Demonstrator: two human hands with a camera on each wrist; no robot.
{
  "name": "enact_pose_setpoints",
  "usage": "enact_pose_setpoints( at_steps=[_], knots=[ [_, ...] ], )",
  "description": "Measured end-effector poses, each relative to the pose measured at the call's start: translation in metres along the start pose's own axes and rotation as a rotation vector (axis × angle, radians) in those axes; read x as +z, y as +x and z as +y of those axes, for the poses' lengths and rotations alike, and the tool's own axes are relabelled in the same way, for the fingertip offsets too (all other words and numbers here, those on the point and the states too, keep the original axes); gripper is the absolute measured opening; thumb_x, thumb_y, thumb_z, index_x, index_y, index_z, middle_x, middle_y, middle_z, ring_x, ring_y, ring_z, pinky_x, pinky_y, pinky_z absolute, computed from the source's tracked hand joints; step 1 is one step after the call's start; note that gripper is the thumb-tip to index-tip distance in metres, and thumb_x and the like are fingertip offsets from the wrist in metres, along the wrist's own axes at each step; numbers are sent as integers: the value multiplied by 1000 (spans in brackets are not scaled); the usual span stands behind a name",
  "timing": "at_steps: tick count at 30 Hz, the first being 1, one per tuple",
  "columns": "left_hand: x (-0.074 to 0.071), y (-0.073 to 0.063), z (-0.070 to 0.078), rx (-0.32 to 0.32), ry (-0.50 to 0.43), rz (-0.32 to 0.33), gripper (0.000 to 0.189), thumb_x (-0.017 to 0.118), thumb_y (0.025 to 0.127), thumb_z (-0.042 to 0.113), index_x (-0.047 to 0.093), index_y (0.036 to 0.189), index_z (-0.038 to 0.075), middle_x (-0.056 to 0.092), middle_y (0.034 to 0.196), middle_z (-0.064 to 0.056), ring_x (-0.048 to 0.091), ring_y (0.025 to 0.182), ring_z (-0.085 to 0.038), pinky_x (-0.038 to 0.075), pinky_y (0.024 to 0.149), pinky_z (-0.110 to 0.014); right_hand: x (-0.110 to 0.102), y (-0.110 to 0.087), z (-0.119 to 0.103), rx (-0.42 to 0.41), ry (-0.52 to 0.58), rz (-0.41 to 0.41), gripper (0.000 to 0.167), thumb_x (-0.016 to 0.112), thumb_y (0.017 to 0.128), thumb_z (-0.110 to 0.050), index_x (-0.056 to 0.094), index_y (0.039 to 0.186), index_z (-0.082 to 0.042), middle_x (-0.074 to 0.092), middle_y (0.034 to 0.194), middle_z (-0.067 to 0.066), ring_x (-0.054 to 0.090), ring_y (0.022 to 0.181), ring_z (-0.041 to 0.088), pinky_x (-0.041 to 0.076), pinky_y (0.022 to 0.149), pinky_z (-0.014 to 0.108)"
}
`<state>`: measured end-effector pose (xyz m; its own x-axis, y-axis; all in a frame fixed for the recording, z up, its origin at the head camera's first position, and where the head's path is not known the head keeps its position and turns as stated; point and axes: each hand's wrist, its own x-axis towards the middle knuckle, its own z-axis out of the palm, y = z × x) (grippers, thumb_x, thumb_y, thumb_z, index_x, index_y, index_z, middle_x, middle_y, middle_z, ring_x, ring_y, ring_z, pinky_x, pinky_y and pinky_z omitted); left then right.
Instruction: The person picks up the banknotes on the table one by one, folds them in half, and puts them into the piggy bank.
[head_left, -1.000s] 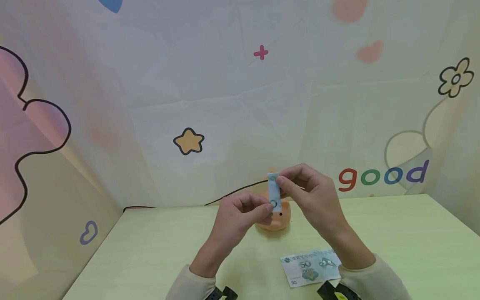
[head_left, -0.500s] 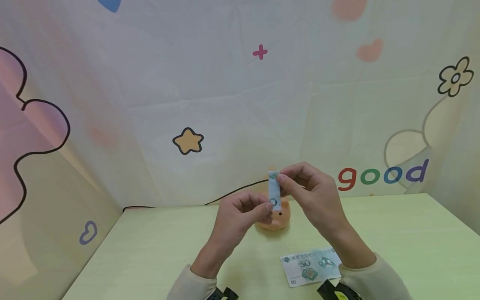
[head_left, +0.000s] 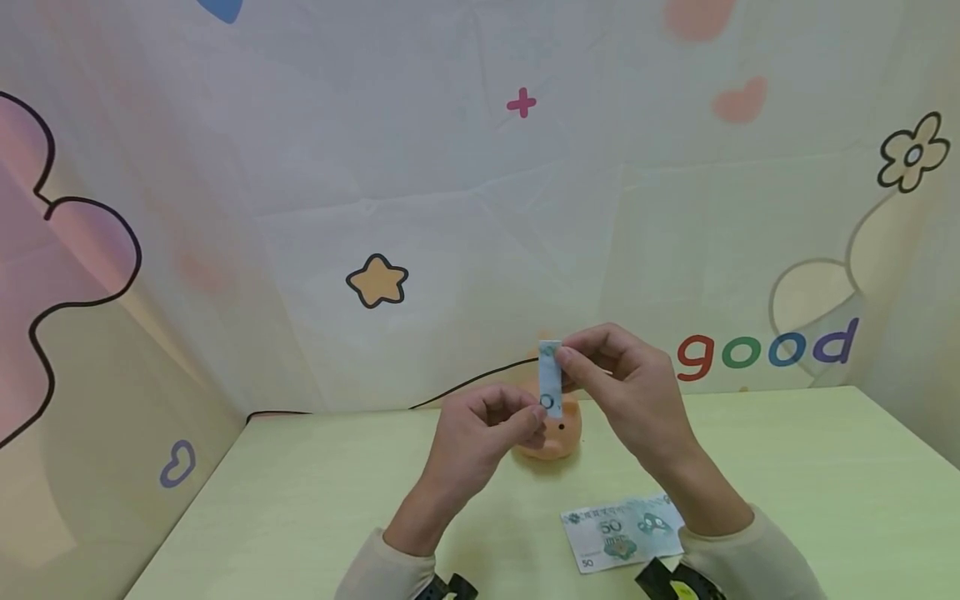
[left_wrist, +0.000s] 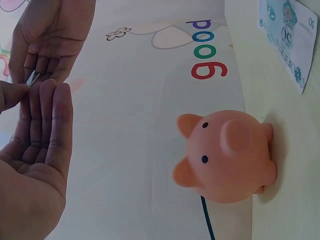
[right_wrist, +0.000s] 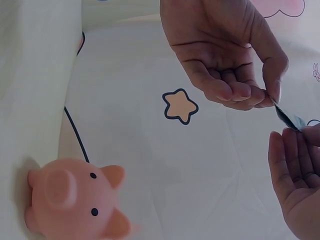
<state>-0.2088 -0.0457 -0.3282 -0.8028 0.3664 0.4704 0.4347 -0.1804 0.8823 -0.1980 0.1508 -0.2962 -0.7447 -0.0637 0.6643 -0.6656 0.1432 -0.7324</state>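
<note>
A play banknote [head_left: 550,379], folded into a narrow upright strip, is held up between both hands. My left hand [head_left: 483,433] pinches its lower end between thumb and fingers. Near the top, my right hand [head_left: 626,392] pinches the strip's right edge. Both wrist views show the folded note [right_wrist: 289,118] from the side, with a hand at each end. Behind it on the table stands a pink piggy bank [left_wrist: 230,155], partly hidden by the hands and note in the head view. A flat 50 note [head_left: 621,535] lies on the table below my right forearm, which covers its right end.
The light table [head_left: 300,500] reaches back to a hanging cloth backdrop [head_left: 450,167] printed with stars, hearts and the word good. The piggy bank sits toward the table's back edge. Dark straps with small devices are worn on both wrists.
The strip and both hands rise very slightly in the head view. Both pinches stay as they were, and the flat note and piggy bank stay in place.
</note>
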Motion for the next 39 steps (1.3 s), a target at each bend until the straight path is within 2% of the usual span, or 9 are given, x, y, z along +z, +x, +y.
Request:
enact_pose_setpoints(
  at_steps=[3,6,10,18,23,29,33,36,39],
  knots=[
    [2,1,0,9,23,-10,14,70,100,0,70,101,-14,75,91,-9,72,77,-13,64,77,-35,-2,1,0,-1,7,-2,8,70,101,1,70,109,4,73,96,11,75,81,20,63,81,32],
    [3,0,-2,-5,50,-2,16,70,102,3,69,101,-13,73,94,-19,71,79,-12,64,78,-35,-3,1,1,1,19,-7,8,70,101,2,69,109,5,74,96,11,76,81,20,63,81,33],
    [3,-2,-4,-18,56,5,15,69,103,5,69,102,-11,71,97,-26,71,81,-13,64,81,-37,-3,0,2,10,19,-8,8,70,101,1,70,109,4,74,97,12,76,81,21,63,81,33],
    [-1,0,-11,-22,56,-10,18,64,106,4,66,106,-14,71,98,-17,70,84,-13,64,83,-38,-2,2,4,21,2,-5,9,72,101,-1,70,108,4,74,97,14,77,81,21,63,82,33],
    [-1,2,-15,-18,97,38,16,67,105,6,70,108,-9,73,98,-14,72,86,-15,63,84,-36,-4,3,5,15,-48,7,9,72,101,-1,70,108,3,74,97,13,77,82,19,62,85,30],
    [-5,6,-21,-10,187,115,22,72,103,14,75,118,-2,77,103,-12,74,93,-29,63,86,-37,-5,7,8,40,-128,66,11,73,101,-5,71,109,2,74,97,12,76,82,15,58,89,23],
    [-9,12,-29,-2,272,176,28,76,101,19,74,125,4,78,111,-6,74,101,-26,60,91,-35,-4,10,10,27,-167,97,10,73,101,-5,71,108,2,73,96,12,75,82,13,58,88,21],
    [-11,19,-37,9,279,198,33,77,100,18,71,129,4,76,121,-8,72,111,-23,58,97,-32,-3,11,14,0,-188,120,9,73,101,-4,71,107,2,73,95,11,75,82,13,58,86,20],
    [-14,25,-44,-3,245,202,38,78,100,17,68,133,2,72,129,-10,69,121,-24,56,102,-36,-1,14,19,-20,-197,145,7,73,100,-3,71,105,2,74,94,11,75,81,13,59,83,20]
  ],
)
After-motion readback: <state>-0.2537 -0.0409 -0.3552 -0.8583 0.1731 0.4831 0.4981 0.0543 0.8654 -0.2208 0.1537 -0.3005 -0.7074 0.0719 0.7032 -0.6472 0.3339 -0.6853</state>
